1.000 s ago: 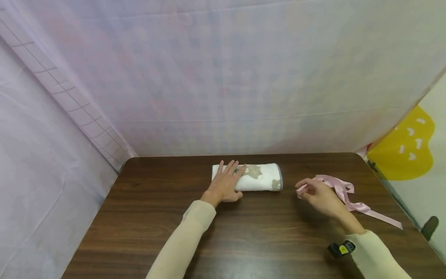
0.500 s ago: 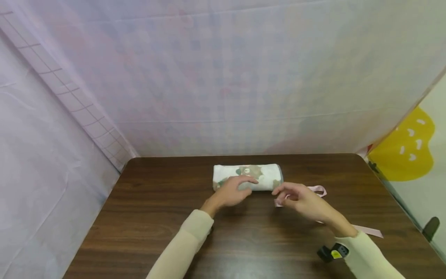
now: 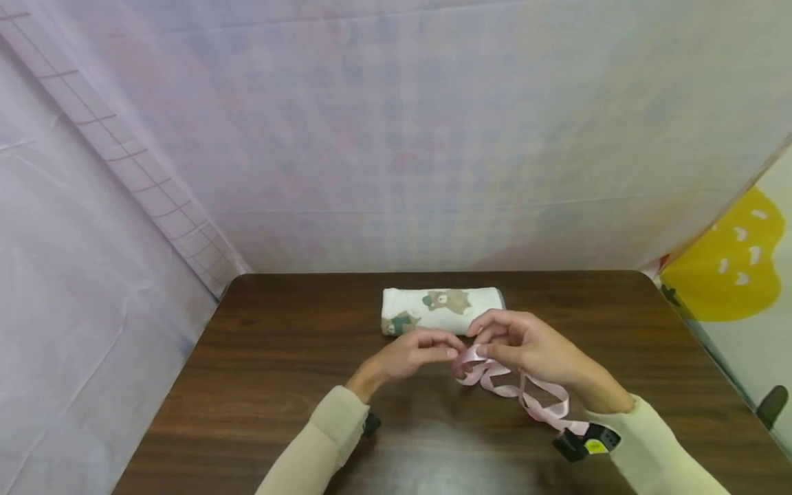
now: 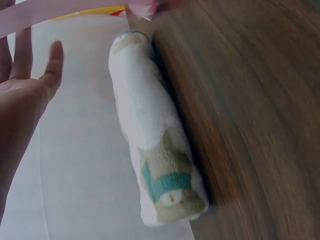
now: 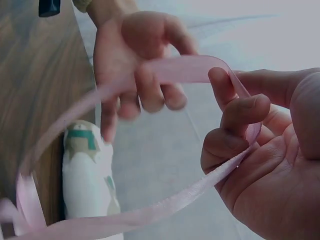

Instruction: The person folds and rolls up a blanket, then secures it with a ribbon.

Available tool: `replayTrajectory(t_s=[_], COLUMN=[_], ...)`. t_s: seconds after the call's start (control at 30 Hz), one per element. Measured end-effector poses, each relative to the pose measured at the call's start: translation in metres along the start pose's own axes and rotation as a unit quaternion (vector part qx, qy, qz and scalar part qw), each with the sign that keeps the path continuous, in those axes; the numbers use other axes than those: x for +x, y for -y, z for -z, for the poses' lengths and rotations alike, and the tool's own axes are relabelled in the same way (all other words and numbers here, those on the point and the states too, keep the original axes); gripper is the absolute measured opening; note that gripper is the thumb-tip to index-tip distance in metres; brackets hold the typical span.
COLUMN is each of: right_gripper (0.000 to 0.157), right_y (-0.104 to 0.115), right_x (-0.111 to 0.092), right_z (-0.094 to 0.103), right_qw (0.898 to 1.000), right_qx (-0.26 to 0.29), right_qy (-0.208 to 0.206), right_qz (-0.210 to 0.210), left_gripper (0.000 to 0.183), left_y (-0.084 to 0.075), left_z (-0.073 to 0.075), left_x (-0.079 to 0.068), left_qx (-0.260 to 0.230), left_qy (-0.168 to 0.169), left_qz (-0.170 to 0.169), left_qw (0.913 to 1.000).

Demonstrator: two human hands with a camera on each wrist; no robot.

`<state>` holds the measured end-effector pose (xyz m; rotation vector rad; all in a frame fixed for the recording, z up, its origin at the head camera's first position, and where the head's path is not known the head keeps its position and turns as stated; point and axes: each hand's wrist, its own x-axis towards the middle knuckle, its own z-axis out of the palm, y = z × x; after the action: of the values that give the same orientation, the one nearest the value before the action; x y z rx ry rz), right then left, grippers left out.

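A long pink satin ribbon (image 3: 520,393) hangs in loose loops from my right hand (image 3: 535,347). In the right wrist view, the curled fingers of that hand hold the ribbon (image 5: 187,69), which runs between them. My left hand (image 3: 411,354) is beside it, fingertips close to the held part. Seen from the right wrist, the left fingers are loosely bent, with the ribbon passing across them; blur hides how firmly they touch it. Behind both hands lies a rolled white cloth (image 3: 442,309) with brown bear prints, which neither hand grips.
The dark wooden table (image 3: 278,385) spans the lower view. A pale patterned curtain (image 3: 396,151) hangs behind its far edge, with a white sheet (image 3: 74,289) at left. A yellow printed shape (image 3: 730,261) shows at right. Black bands (image 3: 584,443) are on the wrists.
My left hand has lifted off the rolled cloth and moved right toward the ribbon. My right hand has carried the ribbon leftward from the table's right side to meet it.
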<state>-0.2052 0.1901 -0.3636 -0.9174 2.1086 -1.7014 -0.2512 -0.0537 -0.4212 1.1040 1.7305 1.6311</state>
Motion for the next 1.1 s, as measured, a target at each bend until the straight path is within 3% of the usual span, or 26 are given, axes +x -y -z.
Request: replayTrajectory(t_s=[0.2, 0.47, 0.77, 1.1], right_gripper=[0.015, 0.017, 0.021, 0.027], right_y=[0.004, 0.009, 0.004, -0.007], right_x=[-0.004, -0.025, -0.054, -0.086], right_z=[0.012, 0.036, 0.068, 0.109], right_qw=[0.998, 0.995, 0.990, 0.990], right_qx=[-0.052, -0.075, -0.136, -0.130], right_qy=[-0.033, -0.053, -0.028, -0.046], right_qz=[-0.007, -0.029, -0.037, -0.033], left_gripper=[0.027, 0.020, 0.020, 0.023], left_y=[-0.001, -0.011, -0.025, -0.026], left_z=[0.012, 0.038, 0.071, 0.100], left_x=[-0.013, -0.040, -0.085, -0.131], left_qx=[-0.036, -0.005, 0.018, 0.014], left_qy=[-0.020, -0.050, -0.073, -0.110], left_qz=[-0.014, -0.018, 0.008, 0.029], left_qw=[0.9991, 0.9986, 0.9972, 0.9934])
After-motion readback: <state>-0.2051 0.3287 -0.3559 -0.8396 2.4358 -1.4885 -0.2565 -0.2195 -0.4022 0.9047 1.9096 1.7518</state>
